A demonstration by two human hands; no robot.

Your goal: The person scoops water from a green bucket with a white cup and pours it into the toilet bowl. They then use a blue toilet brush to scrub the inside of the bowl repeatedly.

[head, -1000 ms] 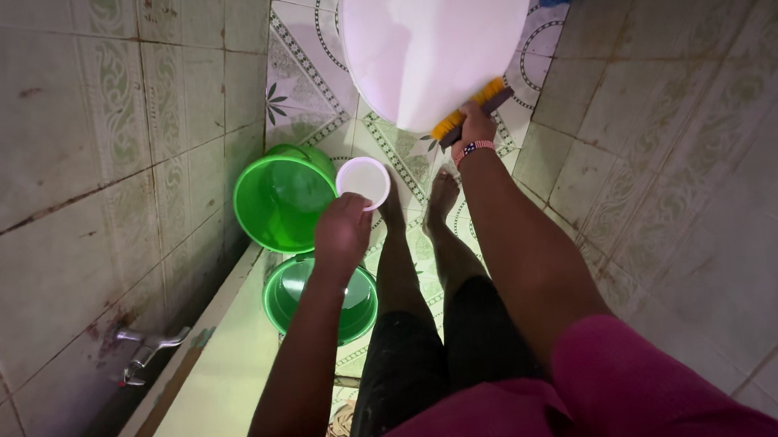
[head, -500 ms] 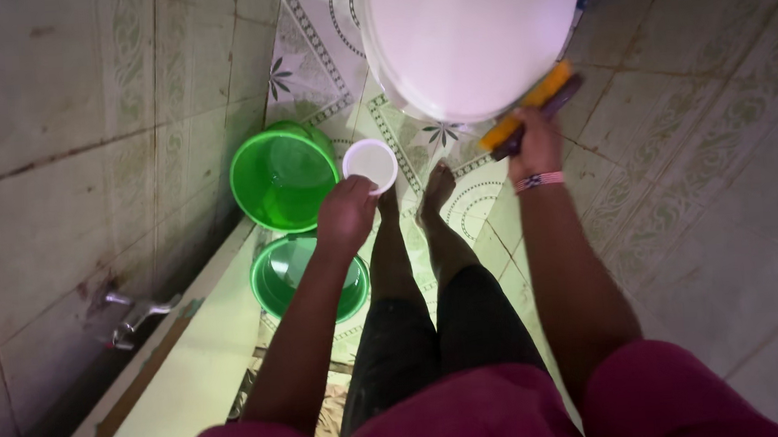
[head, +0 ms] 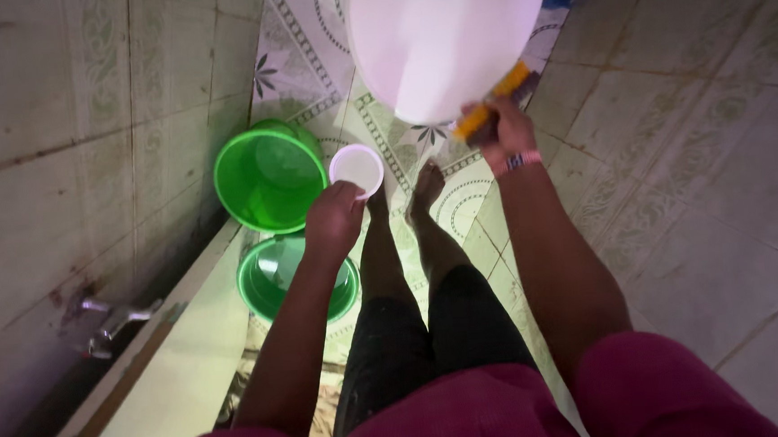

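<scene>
Left hand point(head: 335, 215): I see its grip closed on a small white cup point(head: 356, 169), held above the green bucket point(head: 269, 176).
Right hand point(head: 502, 130): grip clamped around a yellow scrub brush point(head: 492, 102), bristles against the white basin point(head: 445, 35).
Progress: I judge scrubbing under way, rinse pending.

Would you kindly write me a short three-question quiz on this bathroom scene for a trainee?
1. True or false: the left hand holds a small white cup.
2. Which thing does the right hand grip? A) a sponge B) a yellow brush C) a tap
3. Fill in: the two containers on the floor by the wall, the bucket and the basin, are both ____ in colour.

Key
1. True.
2. B; the brush lies against the large white tub.
3. Green.
</scene>
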